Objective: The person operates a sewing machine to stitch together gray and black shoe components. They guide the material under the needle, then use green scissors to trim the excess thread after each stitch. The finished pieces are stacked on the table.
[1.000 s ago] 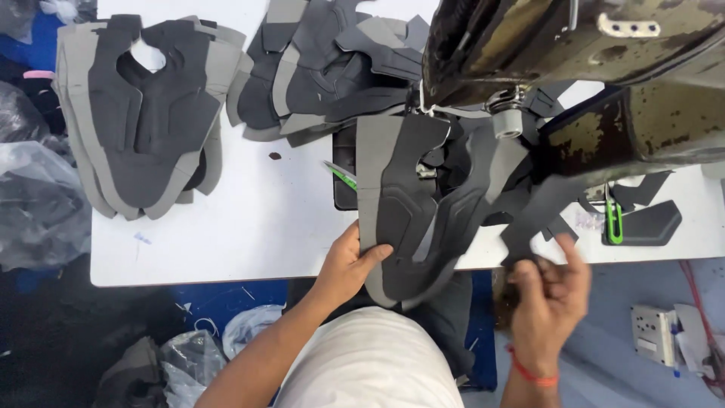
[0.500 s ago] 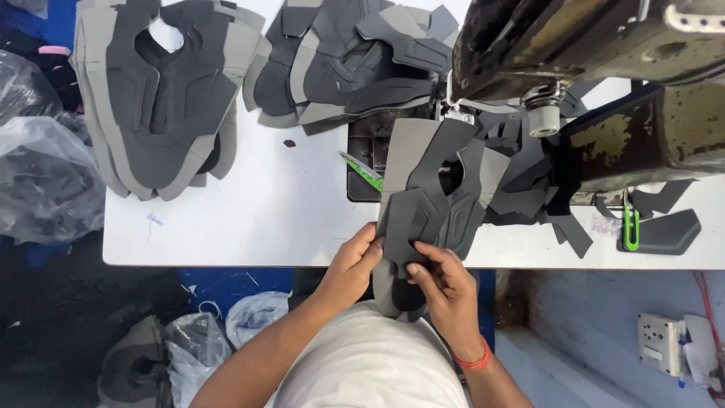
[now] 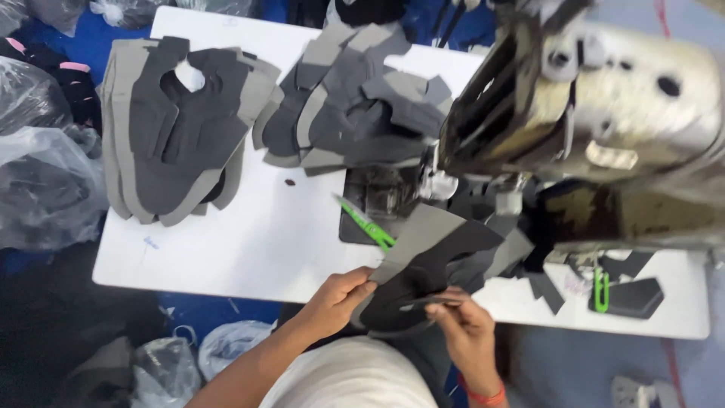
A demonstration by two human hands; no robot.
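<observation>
A flat grey-and-black cut fabric panel (image 3: 427,264) is gripped at the near table edge, pinched by the left hand (image 3: 336,298) on its left rim and by the right hand (image 3: 464,325) on its lower edge. Just beyond the hands stands the worn cream sewing machine (image 3: 604,113). The floppy panel could probably be snagged there, or the green-handled snips (image 3: 366,223) knocked.
</observation>
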